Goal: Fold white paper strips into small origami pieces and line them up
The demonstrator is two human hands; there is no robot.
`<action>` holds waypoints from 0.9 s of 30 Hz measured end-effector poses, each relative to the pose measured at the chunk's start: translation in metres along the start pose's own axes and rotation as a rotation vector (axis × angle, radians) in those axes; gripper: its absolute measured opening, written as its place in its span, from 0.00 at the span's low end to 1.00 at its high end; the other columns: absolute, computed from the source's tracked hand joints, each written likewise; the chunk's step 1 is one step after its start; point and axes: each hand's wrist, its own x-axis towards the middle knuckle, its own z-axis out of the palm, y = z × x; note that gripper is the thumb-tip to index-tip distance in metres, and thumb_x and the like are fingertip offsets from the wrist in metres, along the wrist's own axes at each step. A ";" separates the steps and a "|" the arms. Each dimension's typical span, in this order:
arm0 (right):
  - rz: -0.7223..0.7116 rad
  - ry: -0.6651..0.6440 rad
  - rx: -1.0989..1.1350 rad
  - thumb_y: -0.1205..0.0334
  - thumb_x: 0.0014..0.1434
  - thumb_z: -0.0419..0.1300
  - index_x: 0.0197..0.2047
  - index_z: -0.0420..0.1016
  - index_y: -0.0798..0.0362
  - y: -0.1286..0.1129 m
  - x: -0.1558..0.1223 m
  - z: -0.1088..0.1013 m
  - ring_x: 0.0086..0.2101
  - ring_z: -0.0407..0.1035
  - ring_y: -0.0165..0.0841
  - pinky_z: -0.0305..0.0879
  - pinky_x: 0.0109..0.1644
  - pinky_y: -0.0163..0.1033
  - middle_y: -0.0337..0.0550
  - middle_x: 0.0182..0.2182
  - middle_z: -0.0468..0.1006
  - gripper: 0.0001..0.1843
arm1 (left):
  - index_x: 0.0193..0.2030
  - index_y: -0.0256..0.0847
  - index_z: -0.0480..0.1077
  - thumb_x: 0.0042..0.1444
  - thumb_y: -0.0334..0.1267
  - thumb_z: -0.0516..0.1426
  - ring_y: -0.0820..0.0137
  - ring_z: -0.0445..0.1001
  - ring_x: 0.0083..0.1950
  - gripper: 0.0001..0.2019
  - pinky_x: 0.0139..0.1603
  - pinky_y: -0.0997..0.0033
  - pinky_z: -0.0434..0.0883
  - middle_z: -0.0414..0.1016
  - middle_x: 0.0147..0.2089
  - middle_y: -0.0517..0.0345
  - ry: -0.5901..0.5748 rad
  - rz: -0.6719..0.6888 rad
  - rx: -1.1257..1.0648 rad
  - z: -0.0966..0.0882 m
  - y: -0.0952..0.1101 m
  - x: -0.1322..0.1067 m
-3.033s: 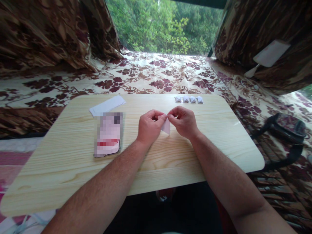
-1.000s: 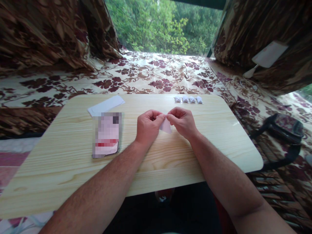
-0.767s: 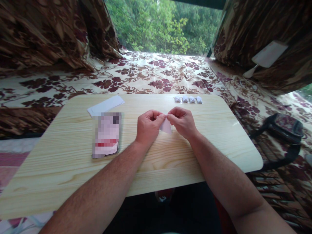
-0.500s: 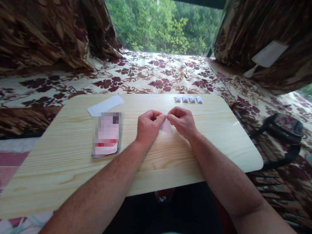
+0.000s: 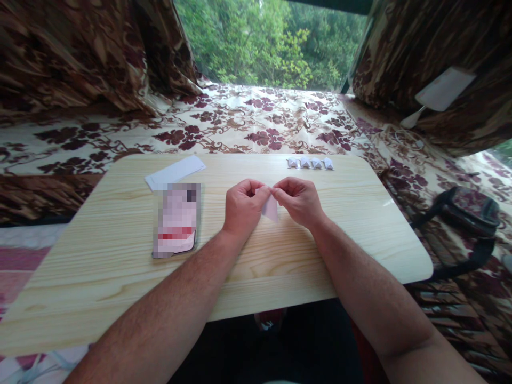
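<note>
A small folded piece of white paper is held up between my two hands over the middle of the table. My left hand is closed, its thumb and fingers pinching the paper's left side. From the other side my right hand pinches the top edge, its fingertips nearly touching those of the left. The paper's lower part hangs as a pointed flap; its upper part is largely covered by the fingers. Beyond my right hand, several small folded white paper pieces stand in a row near the table's far edge.
A pale wood-grain table lies under my arms. Left of my hands is a blurred pinkish phone-like object, with white paper strips behind it. A white lamp stands at the far right, and a dark chair armrest sits beside the table.
The paper has turned slightly between my fingers, its hanging point moving a little left. My right thumb has shifted slightly along the top edge. Both hands stay in nearly the same place.
</note>
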 end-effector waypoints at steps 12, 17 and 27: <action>-0.093 0.038 -0.208 0.59 0.56 0.63 0.28 0.77 0.55 0.006 -0.003 -0.001 0.23 0.61 0.27 0.54 0.26 0.34 0.37 0.20 0.72 0.09 | 0.27 0.39 0.74 0.50 0.41 0.62 0.74 0.64 0.24 0.08 0.26 0.74 0.61 0.70 0.22 0.63 0.025 0.068 0.159 -0.001 0.005 -0.002; -0.189 0.040 -0.383 0.62 0.56 0.60 0.26 0.78 0.54 0.001 -0.005 -0.003 0.22 0.60 0.26 0.56 0.27 0.34 0.36 0.19 0.72 0.09 | 0.27 0.40 0.74 0.51 0.41 0.61 0.73 0.64 0.24 0.08 0.27 0.73 0.60 0.70 0.22 0.63 0.026 0.136 0.280 -0.003 0.006 -0.003; -0.213 0.070 -0.429 0.66 0.53 0.59 0.26 0.78 0.54 0.001 -0.003 -0.006 0.21 0.59 0.26 0.56 0.28 0.34 0.35 0.19 0.72 0.08 | 0.29 0.40 0.76 0.53 0.42 0.61 0.74 0.64 0.24 0.08 0.27 0.73 0.60 0.69 0.21 0.63 -0.028 0.197 0.329 -0.003 0.006 -0.004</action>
